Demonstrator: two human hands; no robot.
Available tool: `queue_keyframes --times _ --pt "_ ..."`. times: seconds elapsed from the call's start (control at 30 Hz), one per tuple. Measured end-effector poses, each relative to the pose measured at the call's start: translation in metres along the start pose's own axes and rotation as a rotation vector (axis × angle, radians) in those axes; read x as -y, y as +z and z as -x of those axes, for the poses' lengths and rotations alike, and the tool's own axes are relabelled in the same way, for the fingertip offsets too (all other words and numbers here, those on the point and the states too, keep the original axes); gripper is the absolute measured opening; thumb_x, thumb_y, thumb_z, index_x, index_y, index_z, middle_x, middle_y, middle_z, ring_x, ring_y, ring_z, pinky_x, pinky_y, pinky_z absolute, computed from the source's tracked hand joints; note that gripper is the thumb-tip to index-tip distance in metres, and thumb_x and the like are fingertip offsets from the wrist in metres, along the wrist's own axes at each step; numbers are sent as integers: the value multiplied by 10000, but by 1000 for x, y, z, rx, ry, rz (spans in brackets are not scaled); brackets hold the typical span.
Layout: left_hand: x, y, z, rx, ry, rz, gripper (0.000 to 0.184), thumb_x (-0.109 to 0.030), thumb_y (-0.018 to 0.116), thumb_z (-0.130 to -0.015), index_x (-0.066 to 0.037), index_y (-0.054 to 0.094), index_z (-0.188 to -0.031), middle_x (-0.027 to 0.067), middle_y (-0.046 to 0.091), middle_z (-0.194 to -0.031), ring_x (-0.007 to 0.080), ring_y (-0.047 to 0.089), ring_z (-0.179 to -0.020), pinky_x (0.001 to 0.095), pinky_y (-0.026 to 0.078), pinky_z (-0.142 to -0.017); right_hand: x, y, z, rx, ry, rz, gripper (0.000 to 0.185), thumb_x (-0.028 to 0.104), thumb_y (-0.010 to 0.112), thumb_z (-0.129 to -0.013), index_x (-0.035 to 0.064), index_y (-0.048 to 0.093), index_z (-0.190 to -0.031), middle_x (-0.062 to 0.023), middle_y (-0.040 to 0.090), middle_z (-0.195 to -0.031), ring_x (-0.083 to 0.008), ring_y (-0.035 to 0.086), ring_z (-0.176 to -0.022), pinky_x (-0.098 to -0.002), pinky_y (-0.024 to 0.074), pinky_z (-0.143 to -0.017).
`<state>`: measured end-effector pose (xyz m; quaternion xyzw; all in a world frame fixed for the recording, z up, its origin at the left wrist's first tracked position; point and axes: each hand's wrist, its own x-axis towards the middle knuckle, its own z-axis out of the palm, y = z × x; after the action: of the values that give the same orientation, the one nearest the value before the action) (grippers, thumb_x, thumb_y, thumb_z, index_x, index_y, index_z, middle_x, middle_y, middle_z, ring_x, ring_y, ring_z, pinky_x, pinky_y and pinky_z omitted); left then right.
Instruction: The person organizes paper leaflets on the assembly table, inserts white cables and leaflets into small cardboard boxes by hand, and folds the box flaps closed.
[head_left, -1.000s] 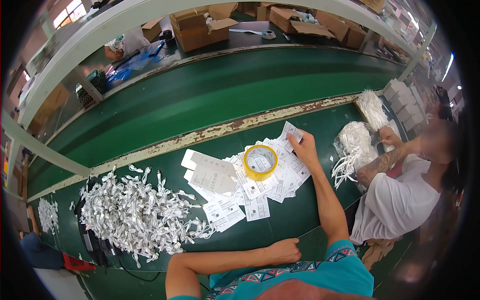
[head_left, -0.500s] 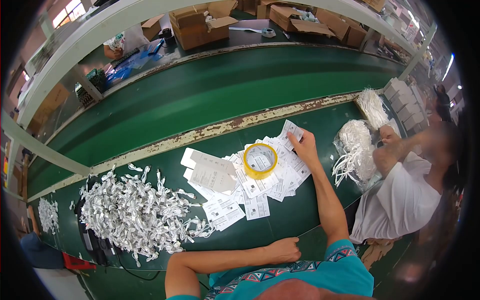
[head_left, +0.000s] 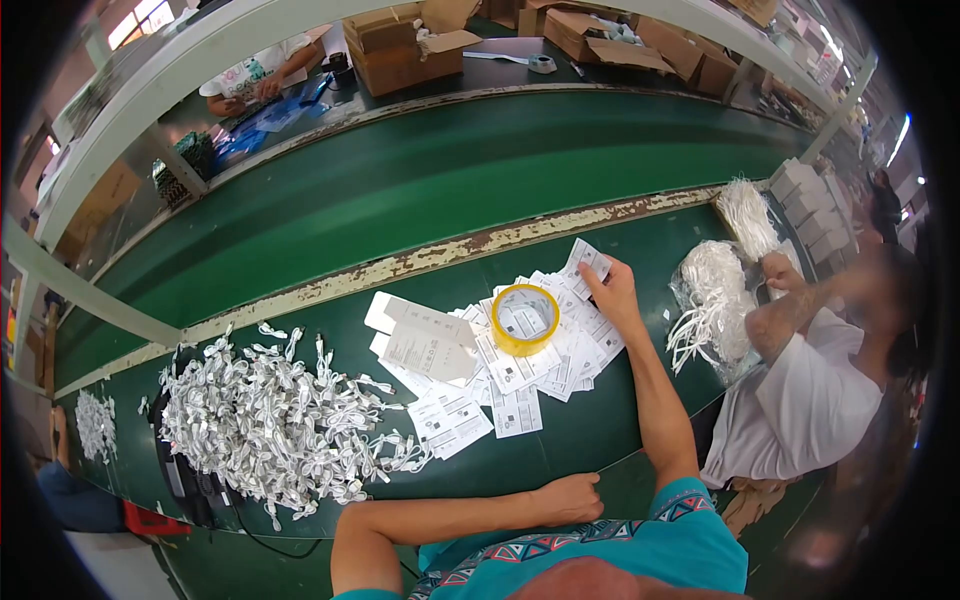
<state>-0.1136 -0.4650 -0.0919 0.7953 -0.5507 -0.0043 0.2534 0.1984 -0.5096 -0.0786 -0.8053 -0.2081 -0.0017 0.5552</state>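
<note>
My right hand (head_left: 613,290) pinches a printed white slip (head_left: 585,265) at the upper right of a spread of printed papers (head_left: 565,368). On those papers lies a roll of yellow tape (head_left: 525,347), just left of my right hand. A flattened white carton (head_left: 425,343) rests at the left of the spread. My left hand (head_left: 568,499) lies at the table's near edge with its fingers curled in; whether anything is inside cannot be made out. Left of the papers is a big heap of bundled white cables (head_left: 265,430).
At the right, a co-worker in a white shirt (head_left: 790,400) reaches toward white cable bundles (head_left: 712,300) near stacked white boxes (head_left: 808,210). Beyond the worn ledge (head_left: 430,262) runs a green belt (head_left: 450,170). Cardboard boxes (head_left: 400,65) and another person's hands (head_left: 265,88) are behind it.
My hands have barely moved. The co-worker at the right has shifted an arm, and the person across the belt has leaned in, with both hands now showing.
</note>
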Motion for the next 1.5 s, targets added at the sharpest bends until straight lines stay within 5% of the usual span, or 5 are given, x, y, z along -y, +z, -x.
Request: queue_keyframes --times 1.5 --pt "-1 -1 0 4 -2 -24 139 -184 653 -777 -67 613 -713 88 627 -654 248 633 -641 340 413 -766 2 0 0 14 11 -3 194 172 717 -940 -20 736 -948 -37 718 -732 -60 606 -622 -269 473 -550"
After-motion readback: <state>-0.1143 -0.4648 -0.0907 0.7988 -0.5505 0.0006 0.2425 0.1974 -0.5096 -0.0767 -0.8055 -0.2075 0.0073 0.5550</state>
